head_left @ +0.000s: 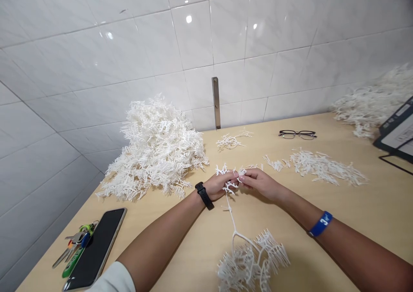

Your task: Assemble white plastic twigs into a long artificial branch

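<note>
My left hand [220, 184] and my right hand [260, 182] meet over the middle of a wooden table [371, 206]. Both pinch the top end of a white plastic branch [248, 253], a sprue with thin comb-like tips. Its stem runs down toward me and fans out into bushy twigs near the bottom edge. A black band sits on my left wrist, a blue band on my right.
A big heap of white plastic branches [158, 150] lies at the left against the tiled wall. Loose broken-off pieces [322, 167] are spread to the right, a small sprig [230, 140] behind. Glasses [297, 134], a phone [97, 249], keys [75, 242], another heap [374, 100] and a black box [398, 133] are also here.
</note>
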A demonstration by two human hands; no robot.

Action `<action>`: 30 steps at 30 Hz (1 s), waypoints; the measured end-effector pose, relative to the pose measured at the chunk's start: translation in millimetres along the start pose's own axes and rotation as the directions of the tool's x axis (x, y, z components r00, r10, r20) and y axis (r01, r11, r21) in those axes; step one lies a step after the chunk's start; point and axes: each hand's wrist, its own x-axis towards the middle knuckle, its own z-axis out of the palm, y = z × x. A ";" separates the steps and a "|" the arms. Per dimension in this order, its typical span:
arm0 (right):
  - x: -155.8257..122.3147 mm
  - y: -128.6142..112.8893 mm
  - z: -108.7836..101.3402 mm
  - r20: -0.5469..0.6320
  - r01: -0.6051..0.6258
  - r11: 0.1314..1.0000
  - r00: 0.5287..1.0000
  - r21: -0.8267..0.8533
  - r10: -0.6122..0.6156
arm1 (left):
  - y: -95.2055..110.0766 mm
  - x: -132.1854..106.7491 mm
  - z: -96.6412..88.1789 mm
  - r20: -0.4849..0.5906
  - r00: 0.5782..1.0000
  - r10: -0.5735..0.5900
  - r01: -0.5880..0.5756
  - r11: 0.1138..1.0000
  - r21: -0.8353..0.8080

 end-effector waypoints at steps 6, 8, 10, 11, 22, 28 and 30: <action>-3.7 -2.3 -3.8 0.140 0.007 0.994 0.990 0.113 -0.023 | 0.2 -0.5 -2.1 0.078 0.997 0.006 0.004 0.992 -0.127; -2.6 -2.2 -4.4 0.118 0.017 0.994 0.993 0.111 -0.031 | 2.2 -0.5 -3.6 0.061 0.998 0.036 -0.024 0.983 -0.182; -0.1 -1.7 -6.0 0.027 0.009 1.000 1.000 0.025 -0.010 | 3.5 0.2 -5.0 0.029 0.999 0.044 -0.037 0.977 -0.211; 1.3 -1.4 -7.5 -0.046 -0.005 0.998 0.999 -0.059 0.002 | 3.6 0.9 -5.4 0.006 0.999 0.040 -0.038 0.976 -0.216; 0.7 -5.3 -8.2 -0.093 0.026 0.959 0.994 -0.281 -0.055 | -5.8 3.0 4.9 -0.204 0.978 0.046 -0.045 0.999 0.009; 0.4 -8.8 -1.0 -0.093 0.058 0.974 0.992 -0.220 -0.080 | -5.3 1.9 10.8 -0.208 0.976 0.059 -0.045 0.997 0.069; 1.9 -9.4 -3.5 -0.111 0.056 0.971 0.990 -0.232 -0.084 | -4.8 2.0 10.0 -0.209 0.977 0.045 -0.030 0.997 0.075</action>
